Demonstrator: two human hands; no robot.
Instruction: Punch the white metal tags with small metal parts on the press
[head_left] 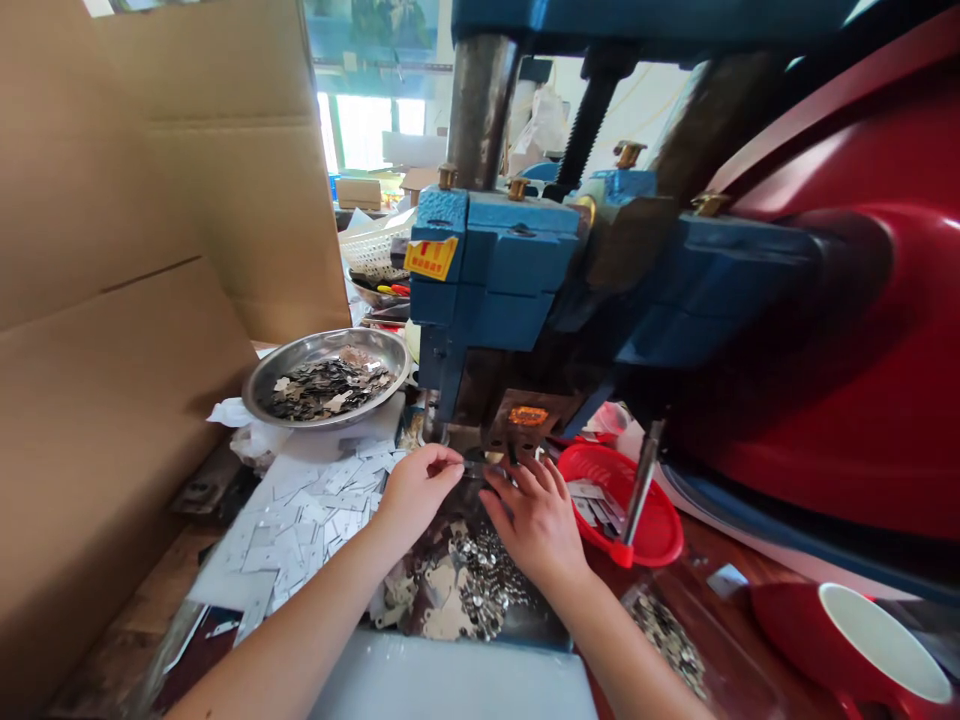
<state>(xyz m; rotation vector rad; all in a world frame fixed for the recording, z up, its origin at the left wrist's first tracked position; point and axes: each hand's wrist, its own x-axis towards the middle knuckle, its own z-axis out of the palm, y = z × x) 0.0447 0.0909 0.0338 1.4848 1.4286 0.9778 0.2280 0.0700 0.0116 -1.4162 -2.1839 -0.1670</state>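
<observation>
My left hand (421,490) is closed in a pinch at the foot of a blue press (495,300). Thumb and forefinger hold the end of a small thin metal piece (474,467), only partly seen. Close beside it, my right hand (538,515) lies palm down with its fingers apart, the tips reaching under the press head. The far fingertips are hard to make out in the shadow there. Below both hands, a tray holds small flat metal parts (446,600) and a heap of shiny little pieces (491,585).
Flat strips (322,510) cover a white surface at left, before a steel bowl (259,390) of metal parts. A cardboard box (247,200) walls the left side. At right are a red basket (667,530), a metal lever (645,480) and a red mug (795,625).
</observation>
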